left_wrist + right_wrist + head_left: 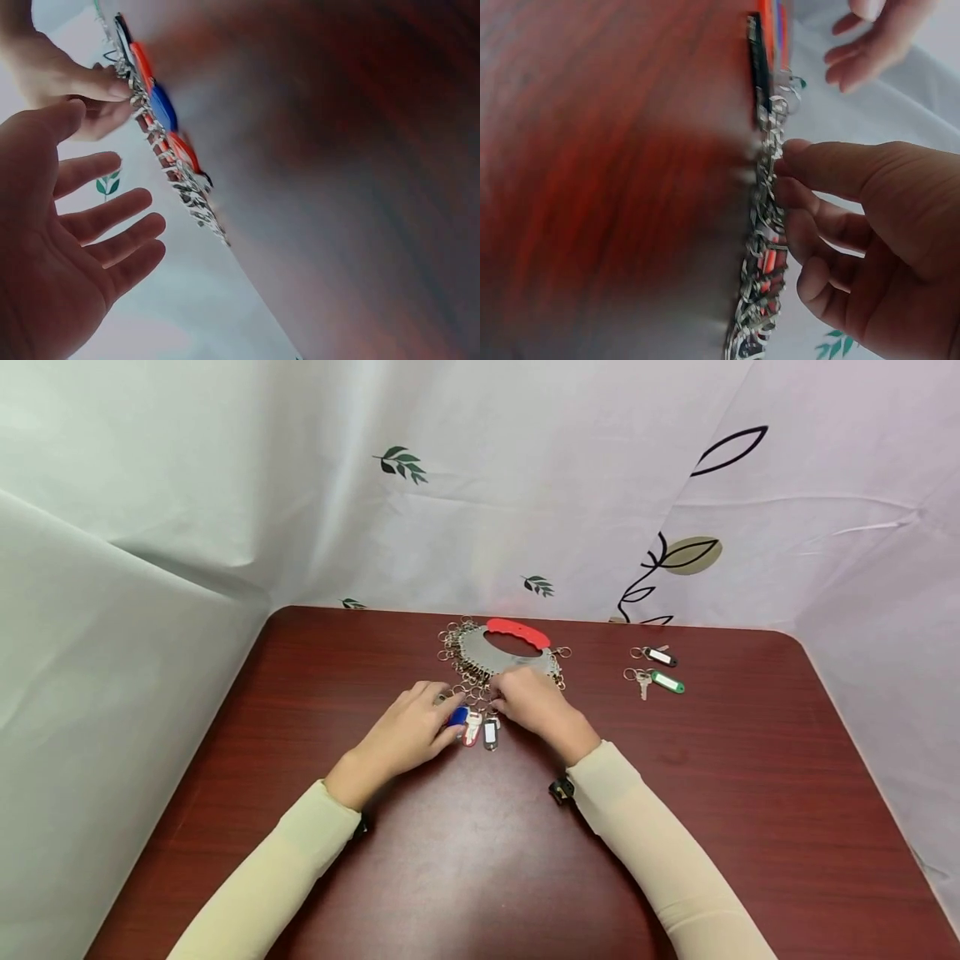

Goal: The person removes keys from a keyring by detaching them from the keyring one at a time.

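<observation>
A curved grey metal key holder with a red handle lies toward the table's back, its outer edge lined with hooks and rings. My right hand is at its near edge, thumb and index finger pinching a key ring among the others. My left hand reaches in from the left with fingers apart, beside a blue key tag. Next to that lie a red-edged tag with a key and a dark tag with a white label. In the left wrist view, the left palm holds nothing.
On the right of the dark red wooden table lie a black key tag and a green key tag, each with ring and key. White patterned fabric hangs behind and at both sides.
</observation>
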`<action>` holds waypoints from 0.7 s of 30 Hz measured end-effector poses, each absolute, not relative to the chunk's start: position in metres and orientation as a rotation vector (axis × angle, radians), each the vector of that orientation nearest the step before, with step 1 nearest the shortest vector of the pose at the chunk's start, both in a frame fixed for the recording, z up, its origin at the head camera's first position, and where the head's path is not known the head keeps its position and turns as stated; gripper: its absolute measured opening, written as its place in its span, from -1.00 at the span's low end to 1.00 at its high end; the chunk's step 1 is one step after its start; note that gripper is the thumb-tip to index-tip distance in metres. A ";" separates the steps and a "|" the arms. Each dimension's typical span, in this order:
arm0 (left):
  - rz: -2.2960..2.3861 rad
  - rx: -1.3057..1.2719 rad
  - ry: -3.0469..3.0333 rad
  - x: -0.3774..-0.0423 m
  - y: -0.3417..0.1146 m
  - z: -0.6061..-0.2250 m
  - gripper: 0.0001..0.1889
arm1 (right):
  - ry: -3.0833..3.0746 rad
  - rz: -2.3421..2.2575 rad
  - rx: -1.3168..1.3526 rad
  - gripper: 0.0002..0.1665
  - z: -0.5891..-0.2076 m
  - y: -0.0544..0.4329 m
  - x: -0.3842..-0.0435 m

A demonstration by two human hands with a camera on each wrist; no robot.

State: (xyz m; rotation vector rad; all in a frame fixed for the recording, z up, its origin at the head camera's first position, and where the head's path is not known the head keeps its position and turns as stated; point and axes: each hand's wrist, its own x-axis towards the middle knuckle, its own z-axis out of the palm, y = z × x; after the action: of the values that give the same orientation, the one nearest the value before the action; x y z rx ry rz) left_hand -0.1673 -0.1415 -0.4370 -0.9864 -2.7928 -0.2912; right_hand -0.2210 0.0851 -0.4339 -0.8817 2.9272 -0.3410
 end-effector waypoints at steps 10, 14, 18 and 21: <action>-0.319 -0.908 -2.763 -0.168 -0.128 -0.437 -0.86 | 3.013 -0.232 -0.875 -0.89 -0.441 0.075 -0.220; -0.318 -0.908 -2.758 -0.170 -0.124 -0.435 -0.91 | 2.989 -0.185 -0.845 -0.92 -0.441 0.077 -0.220; -0.322 -0.916 -2.742 -0.172 -0.119 -0.431 -0.92 | 2.936 -0.214 -0.790 -0.87 -0.438 0.081 -0.222; -0.339 -0.896 -2.747 -0.174 -0.117 -0.430 -0.93 | 2.911 -0.311 -0.750 -0.90 -0.435 0.084 -0.224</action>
State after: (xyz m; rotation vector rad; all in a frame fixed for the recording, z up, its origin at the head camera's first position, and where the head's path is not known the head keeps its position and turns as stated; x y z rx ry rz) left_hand -0.1739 -0.1166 -0.4297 -0.8960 -2.7465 -0.3389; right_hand -0.2238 0.0843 -0.4350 -0.7502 2.9107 -0.3107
